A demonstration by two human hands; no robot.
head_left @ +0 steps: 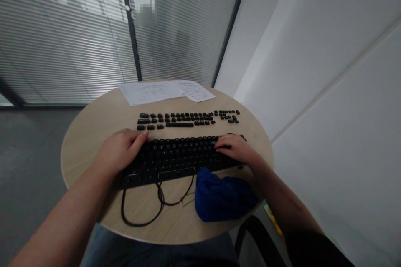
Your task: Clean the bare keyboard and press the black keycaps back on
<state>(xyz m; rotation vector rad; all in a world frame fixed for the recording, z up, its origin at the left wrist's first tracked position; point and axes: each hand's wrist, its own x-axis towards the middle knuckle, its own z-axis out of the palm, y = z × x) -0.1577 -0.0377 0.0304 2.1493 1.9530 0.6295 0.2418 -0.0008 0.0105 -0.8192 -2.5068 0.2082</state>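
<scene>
A black keyboard (178, 156) lies at a slight slant on the round table. My left hand (120, 148) grips its left end, the thumb resting over the top edge. Over the keys at the right end is my right hand (234, 147), its fingers bent and pressed together; whatever they may hold is hidden. Beyond the keyboard, loose black keycaps (177, 119) are laid out in rows, with a long space bar keycap (179, 124) among them. Along the keyboard's near side the keycaps are off, and the space bar's slot shows bare.
A crumpled blue cloth (222, 196) lies near the table's front right edge. The keyboard's black cable (140, 224) loops on the wooden table (90, 133). Papers (156, 91) lie at the far edge. A white wall (328, 91) stands close on the right, a chair arm (260, 233) below.
</scene>
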